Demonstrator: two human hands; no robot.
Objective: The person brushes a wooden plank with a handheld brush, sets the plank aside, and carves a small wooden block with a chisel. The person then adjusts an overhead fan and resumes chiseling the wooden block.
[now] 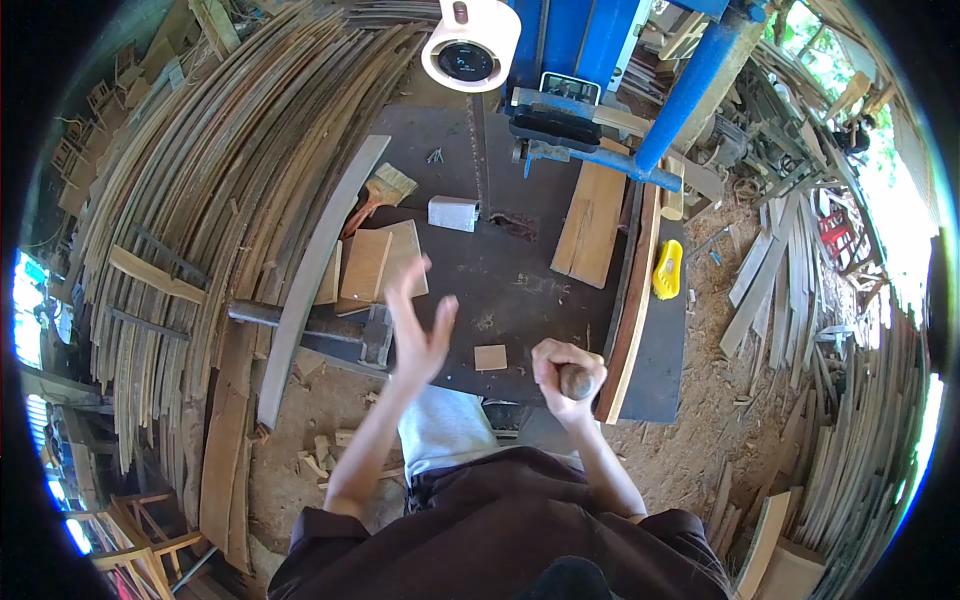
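Observation:
My left hand [418, 338] is raised over the near left part of the dark saw table [470, 290], fingers spread and holding nothing. In a closed fist, my right hand [556, 358] grips a round-ended wooden handle [576, 382]; the rest of what it holds is hidden. A small square wood piece [490, 357] lies on the table between my hands. Left of my left hand is a hammer-like tool [376, 335] with a long shaft. Thin wooden boards [366, 264] lie just beyond that hand, and a paintbrush [388, 188] farther off.
A saw blade [476, 150] stands upright near a metal block [454, 213]. Blue machine parts [700, 85] rise at the back. A wide plank [595, 225], long strips [636, 300] and a yellow plastic item [667, 270] are right. Stacked timber [220, 150] fills the left.

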